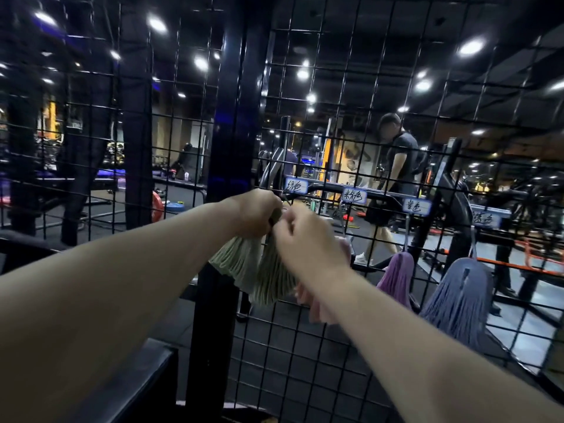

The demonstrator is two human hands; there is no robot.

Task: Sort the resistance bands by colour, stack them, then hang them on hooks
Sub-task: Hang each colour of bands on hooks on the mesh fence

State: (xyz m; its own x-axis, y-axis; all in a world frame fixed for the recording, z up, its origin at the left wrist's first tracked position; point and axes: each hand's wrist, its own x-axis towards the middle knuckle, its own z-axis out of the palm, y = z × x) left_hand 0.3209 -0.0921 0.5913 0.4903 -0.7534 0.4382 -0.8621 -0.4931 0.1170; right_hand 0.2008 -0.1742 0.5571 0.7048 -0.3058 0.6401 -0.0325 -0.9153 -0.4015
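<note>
The green resistance bands hang bunched against the wire grid under the first label, left hand and right hand both pinching their top, so with the purple bundle and blue bundle already hung it looks nearly done, though the pink bands are half hidden and the green hook's covered by fingers.

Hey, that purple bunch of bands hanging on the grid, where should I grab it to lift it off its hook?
Grip the purple bunch at its narrow gathered neck, just under the hook, coming from the front, on your own side. Lower down the loops fan out wide and loose, and the wire grid closes off the back.
</note>
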